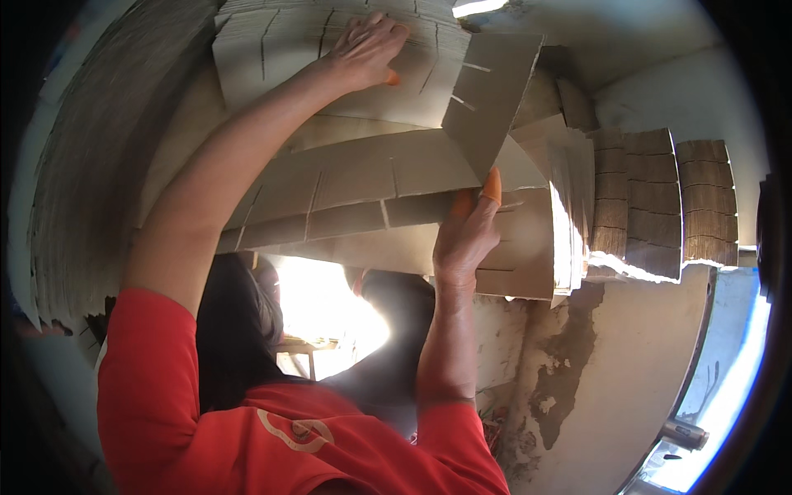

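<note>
My left hand (369,54) reaches across to a stack of slotted cardboard sheets (285,62) at the far side. Its fingers curl over the upper edges, and its orange-covered thumb lies against the front sheet. Closer in, my right hand (469,235) grips a long slotted cardboard strip (355,169) near its right end, with orange covers on the thumb and a finger. A shorter slotted cardboard piece (493,99) stands crosswise at that end, slanting up beside the thumb. Where the two pieces meet is partly hidden by my right hand.
More cardboard sheets (528,247) stand on edge to the right of my right hand. Beyond them are bundles of slotted cardboard (652,202). A tall cardboard stack (107,157) rises at the left. My dark-trousered legs (227,330) are below, with bright light between them.
</note>
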Tool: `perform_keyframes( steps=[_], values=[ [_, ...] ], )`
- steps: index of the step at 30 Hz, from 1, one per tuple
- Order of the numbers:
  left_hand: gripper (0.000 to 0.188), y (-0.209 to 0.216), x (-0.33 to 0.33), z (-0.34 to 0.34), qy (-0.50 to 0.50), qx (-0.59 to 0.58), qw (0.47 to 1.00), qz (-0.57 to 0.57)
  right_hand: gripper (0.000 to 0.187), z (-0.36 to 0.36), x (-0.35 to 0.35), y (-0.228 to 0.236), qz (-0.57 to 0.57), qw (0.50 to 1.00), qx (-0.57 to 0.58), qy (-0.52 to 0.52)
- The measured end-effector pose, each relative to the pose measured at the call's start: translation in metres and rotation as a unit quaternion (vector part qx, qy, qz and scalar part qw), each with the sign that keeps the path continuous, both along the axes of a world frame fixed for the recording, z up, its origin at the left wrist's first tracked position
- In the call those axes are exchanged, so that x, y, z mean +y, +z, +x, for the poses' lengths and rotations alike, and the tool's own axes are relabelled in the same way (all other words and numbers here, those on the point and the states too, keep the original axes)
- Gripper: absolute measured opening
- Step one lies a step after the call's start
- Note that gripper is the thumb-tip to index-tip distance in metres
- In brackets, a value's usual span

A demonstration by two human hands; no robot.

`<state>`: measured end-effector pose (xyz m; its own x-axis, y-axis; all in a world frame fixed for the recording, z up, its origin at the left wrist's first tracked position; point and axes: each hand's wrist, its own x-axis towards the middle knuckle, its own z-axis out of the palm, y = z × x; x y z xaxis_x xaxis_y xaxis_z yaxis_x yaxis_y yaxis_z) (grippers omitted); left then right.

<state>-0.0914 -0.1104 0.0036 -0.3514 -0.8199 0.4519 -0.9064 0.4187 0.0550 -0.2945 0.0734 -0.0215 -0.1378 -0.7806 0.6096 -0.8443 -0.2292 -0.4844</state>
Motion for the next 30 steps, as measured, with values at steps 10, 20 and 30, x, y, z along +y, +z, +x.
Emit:
perform_keyframes(
  steps=[10, 20, 30],
  values=[
    [0.022, -0.040, -0.027, 0.014, -0.060, 0.022, 0.993, -0.099, 0.074, 0.004, 0.000, 0.001, -0.065, 0.996, 0.009, 0.053],
    [0.017, -0.034, 0.007, 0.015, -0.179, 0.147, 0.973, 0.017, 0.079, 0.007, 0.008, 0.013, -0.050, 0.996, 0.010, 0.068],
    [0.016, -0.038, 0.032, 0.007, -0.130, 0.078, 0.988, -0.044, 0.047, 0.009, 0.023, 0.026, -0.011, 0.996, -0.052, 0.069]
  ],
)
